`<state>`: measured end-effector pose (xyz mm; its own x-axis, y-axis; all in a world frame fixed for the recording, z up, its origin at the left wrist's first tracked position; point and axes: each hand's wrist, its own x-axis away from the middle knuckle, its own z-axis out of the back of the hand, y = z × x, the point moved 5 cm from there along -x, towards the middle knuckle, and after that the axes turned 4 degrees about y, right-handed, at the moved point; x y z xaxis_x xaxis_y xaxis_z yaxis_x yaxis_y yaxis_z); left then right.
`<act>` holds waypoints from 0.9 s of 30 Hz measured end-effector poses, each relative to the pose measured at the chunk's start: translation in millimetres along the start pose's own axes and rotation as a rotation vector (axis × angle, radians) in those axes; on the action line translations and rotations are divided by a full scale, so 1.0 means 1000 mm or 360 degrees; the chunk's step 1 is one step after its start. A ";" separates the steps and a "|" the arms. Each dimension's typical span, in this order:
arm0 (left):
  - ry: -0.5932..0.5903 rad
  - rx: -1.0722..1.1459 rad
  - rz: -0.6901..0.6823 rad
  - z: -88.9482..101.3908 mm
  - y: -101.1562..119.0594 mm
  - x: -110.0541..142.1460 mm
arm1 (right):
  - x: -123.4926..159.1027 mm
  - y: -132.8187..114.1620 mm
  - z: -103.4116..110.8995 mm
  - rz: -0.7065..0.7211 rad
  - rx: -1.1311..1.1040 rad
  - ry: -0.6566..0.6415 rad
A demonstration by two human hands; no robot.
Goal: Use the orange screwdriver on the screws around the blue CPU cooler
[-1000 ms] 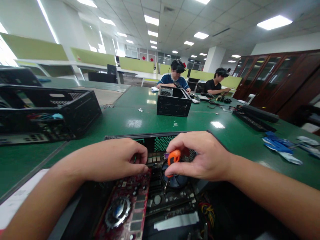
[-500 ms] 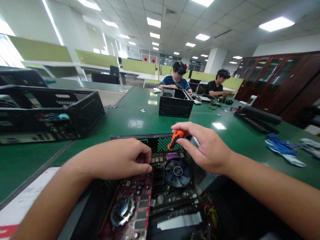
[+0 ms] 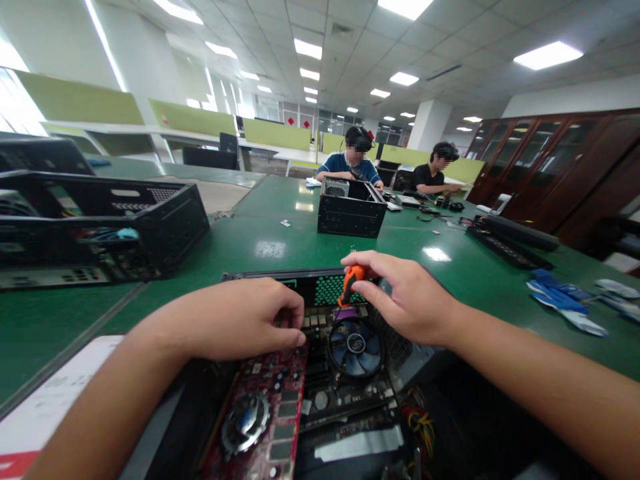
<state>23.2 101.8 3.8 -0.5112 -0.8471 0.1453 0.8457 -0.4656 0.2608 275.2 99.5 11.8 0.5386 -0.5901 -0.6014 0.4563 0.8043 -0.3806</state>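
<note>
My right hand (image 3: 400, 293) grips a screwdriver (image 3: 351, 283) by its orange and black handle, between thumb and fingers. It hangs above the far side of an open computer case (image 3: 320, 288), tip downward, near a purple connector (image 3: 350, 312); the tip is too small to make out. My left hand (image 3: 260, 317) is closed at the far end of a red graphics card (image 3: 280, 400), thumb on its corner and the other fingers partly hidden. Right of the card, a CPU fan (image 3: 355, 344) sits on the motherboard.
Another open case (image 3: 170, 220) stands at the left, and a smaller case (image 3: 353, 210) stands farther back on the green table (image 3: 270, 220). Blue and white gloves (image 3: 563, 300) lie at the right. Two people (image 3: 353, 157) work across the table. Coloured cables (image 3: 420, 423) lie inside my case.
The screwdriver has turned more upright, its lower end a little lower, toward the purple connector. My right hand has shifted slightly left. The left hand stays on the graphics card.
</note>
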 end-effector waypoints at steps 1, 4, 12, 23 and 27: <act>0.0010 0.0007 -0.0013 0.000 -0.001 0.000 | 0.000 0.000 0.000 0.0000 -0.0001 0.0001; 0.0022 0.0014 -0.0030 0.000 -0.001 0.000 | -0.002 0.001 0.000 -0.0003 0.0009 0.0019; -0.0018 -0.0020 0.0015 0.000 0.000 -0.001 | -0.003 0.004 -0.002 -0.0015 0.0074 0.0024; -0.0024 -0.0050 0.0002 -0.001 -0.003 -0.002 | 0.006 -0.015 0.036 0.0255 0.0006 0.0253; -0.0017 -0.0069 0.0010 0.000 -0.002 -0.003 | 0.007 -0.014 0.032 0.0346 -0.0033 0.0071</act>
<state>22.7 105.7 2.9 -0.5071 -0.8474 0.1571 0.8547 -0.4710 0.2182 294.7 81.7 35.3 0.5907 -0.3993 -0.7012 0.3181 0.9138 -0.2524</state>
